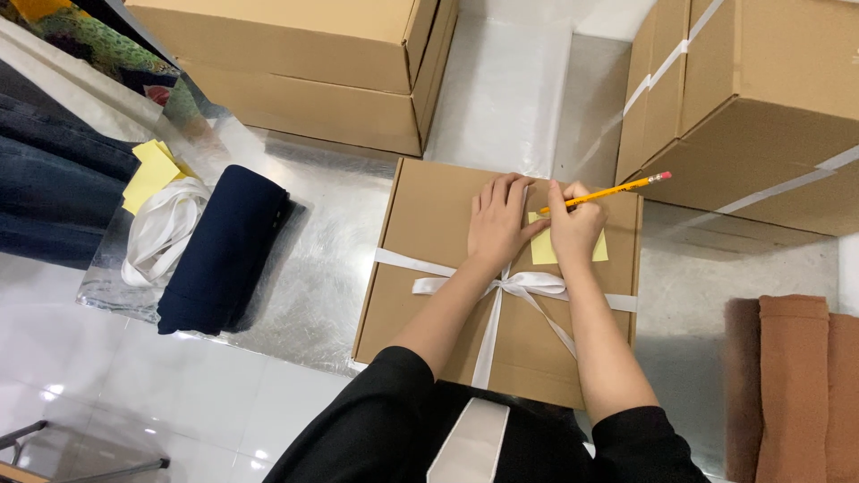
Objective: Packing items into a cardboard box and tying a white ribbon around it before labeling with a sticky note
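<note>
You are at the labelling step: the flat brown cardboard box (429, 268) lies in front of you on the silvery foil-covered tabletop (322, 268), already tied with a white satin ribbon (519, 286) knotted in a bow near its middle. Your right hand (573, 228) has its fingers clenched around a yellow pencil with a pink eraser (608, 190), the tip down on a small yellow sticky note (544, 250) stuck to the lid just above the bow. Your left hand (499, 219) lies flat with the fingers released and spread, pressing on the lid and the note's left edge; it grasps nothing.

As I judge it, the next move calls for a steady left hand so the note does not slide, and light pencil pressure so the paper does not tear or lift.

To your left lie a rolled navy cloth (224, 250), a loose coil of white ribbon (165, 228) and a pad of yellow notes (152, 174).
</note>
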